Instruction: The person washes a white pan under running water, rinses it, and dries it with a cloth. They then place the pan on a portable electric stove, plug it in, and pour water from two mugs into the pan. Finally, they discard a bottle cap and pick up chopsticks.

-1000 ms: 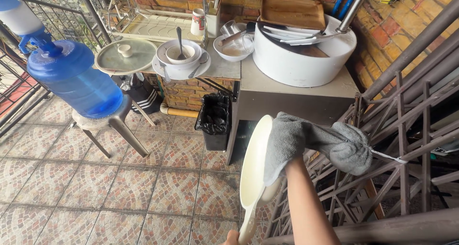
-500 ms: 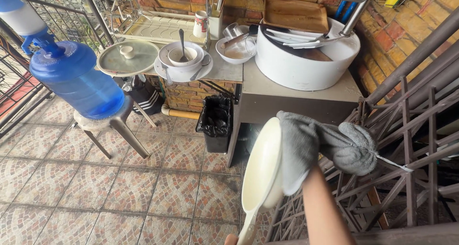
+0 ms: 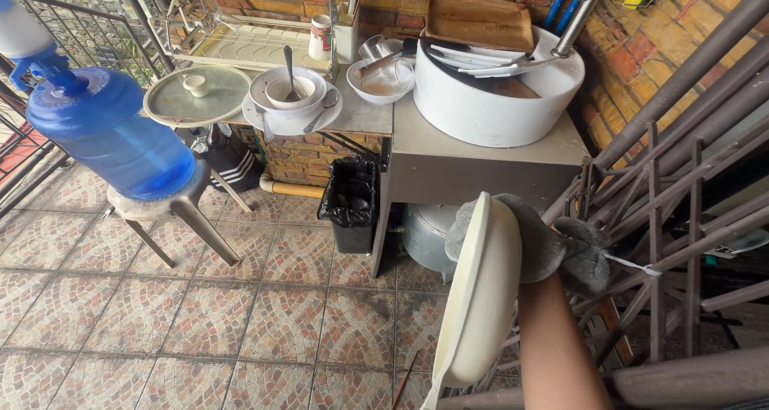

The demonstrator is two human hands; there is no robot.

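Observation:
A cream-coloured pan [image 3: 479, 298] stands on edge in front of me, its handle running down to the bottom edge of the view. My right hand [image 3: 538, 246] is wrapped in a grey cloth [image 3: 581, 254] and presses against the pan's upper rim and back. My bare forearm [image 3: 561, 346] rises from the bottom edge of the view. My left hand is out of view.
A white basin [image 3: 489, 106] of dishes with a wooden tray sits on a grey counter [image 3: 481, 150] under a tap. Bowls, plates and a glass lid lie to its left. A blue water jug [image 3: 104, 138] rests on a stool. A black bin [image 3: 350, 202] stands below; metal bars [image 3: 681, 218] are on the right.
The pan and my cloth-covered right hand have shifted slightly right, and the cloth has slid further over the pan's top rim. A bit of hand at the bottom edge is gone from view.

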